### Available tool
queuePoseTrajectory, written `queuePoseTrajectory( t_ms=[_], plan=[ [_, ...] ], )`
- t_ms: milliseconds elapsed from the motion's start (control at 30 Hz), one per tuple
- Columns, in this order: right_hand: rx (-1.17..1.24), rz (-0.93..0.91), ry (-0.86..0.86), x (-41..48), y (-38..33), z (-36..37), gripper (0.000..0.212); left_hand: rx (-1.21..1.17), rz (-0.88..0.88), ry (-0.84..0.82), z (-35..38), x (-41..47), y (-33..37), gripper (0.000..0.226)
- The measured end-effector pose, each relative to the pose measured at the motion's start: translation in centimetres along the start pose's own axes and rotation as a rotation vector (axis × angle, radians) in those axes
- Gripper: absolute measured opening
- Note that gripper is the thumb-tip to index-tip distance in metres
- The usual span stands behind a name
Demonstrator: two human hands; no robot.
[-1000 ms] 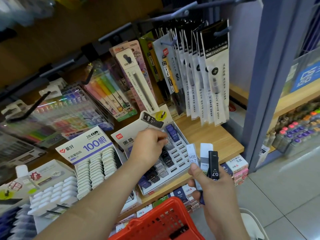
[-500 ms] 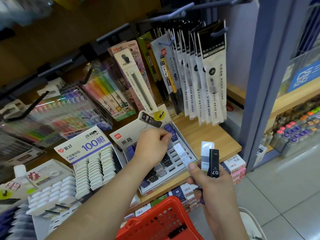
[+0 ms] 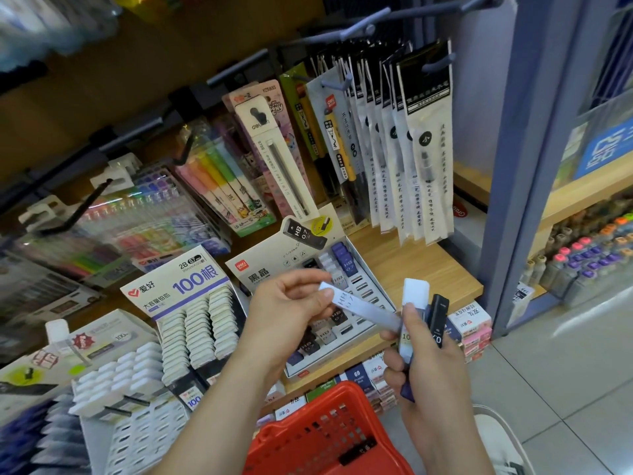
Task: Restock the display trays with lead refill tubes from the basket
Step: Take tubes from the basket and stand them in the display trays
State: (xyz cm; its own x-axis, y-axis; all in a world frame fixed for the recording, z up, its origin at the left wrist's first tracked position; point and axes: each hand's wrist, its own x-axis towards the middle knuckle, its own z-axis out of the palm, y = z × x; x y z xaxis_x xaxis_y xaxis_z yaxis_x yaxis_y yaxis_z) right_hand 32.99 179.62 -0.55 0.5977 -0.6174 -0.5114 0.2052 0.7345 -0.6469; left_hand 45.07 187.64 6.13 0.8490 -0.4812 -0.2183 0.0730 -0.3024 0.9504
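On the wooden shelf [image 3: 428,269], what stands there?

Two display trays side by side. The left tray [image 3: 164,293] carries rows of white tubes under a "100" card, and the right tray [image 3: 270,265] has dark and pale tubes marked HB 0.7. Hanging pen packs [image 3: 424,149] fill the wall behind.

And the basket?

It's the red basket [image 3: 325,437], low in view below the shelf edge, between the two forearms.

What about the hands?

The left hand [image 3: 291,306] is above the right tray, its fingers pinching one end of a pale tube [image 3: 356,305] printed HB 0.7. That tube slants down to the right hand [image 3: 435,375], and its far end meets the thumb there.

Does the right hand hold anything?

Yes, its fingers are curled round a bundle of upright tubes: a white tube [image 3: 415,293], a black tube [image 3: 439,313] beside it, and a purple end [image 3: 407,394] poking out below.
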Motion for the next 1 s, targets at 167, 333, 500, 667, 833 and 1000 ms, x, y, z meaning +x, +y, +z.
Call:
queuePoseTrajectory(
  t_ms=[167,333,500,667,833,1000],
  plan=[
    [0.024,0.063,-0.015,0.2,-0.1,-0.4,0.016,-0.041,0.149,0.205,-2.5,-0.2,0.6,0.021],
    [-0.192,0.056,-0.302,-1.6,0.4,1.9,0.021,0.119,0.232,0.239,-6.6,-3.5,0.1,0.022],
    [-0.350,0.105,-0.536,-4.9,3.3,5.9,0.027,0.247,0.160,0.282,-13.7,-7.9,-0.5,0.015],
    [-0.556,0.210,-0.710,-8.7,8.5,10.2,0.027,0.357,0.145,0.401,-23.1,-12.9,-0.9,0.009],
    [-0.644,0.254,-0.716,-11.4,13.6,13.4,0.018,0.478,0.139,0.611,-32.5,-16.7,-2.8,0.018],
    [-0.710,0.287,-0.695,-12.6,16.3,15.1,0.021,0.844,0.137,0.669,-38.8,-18.6,-4.9,0.012]
  ],
)
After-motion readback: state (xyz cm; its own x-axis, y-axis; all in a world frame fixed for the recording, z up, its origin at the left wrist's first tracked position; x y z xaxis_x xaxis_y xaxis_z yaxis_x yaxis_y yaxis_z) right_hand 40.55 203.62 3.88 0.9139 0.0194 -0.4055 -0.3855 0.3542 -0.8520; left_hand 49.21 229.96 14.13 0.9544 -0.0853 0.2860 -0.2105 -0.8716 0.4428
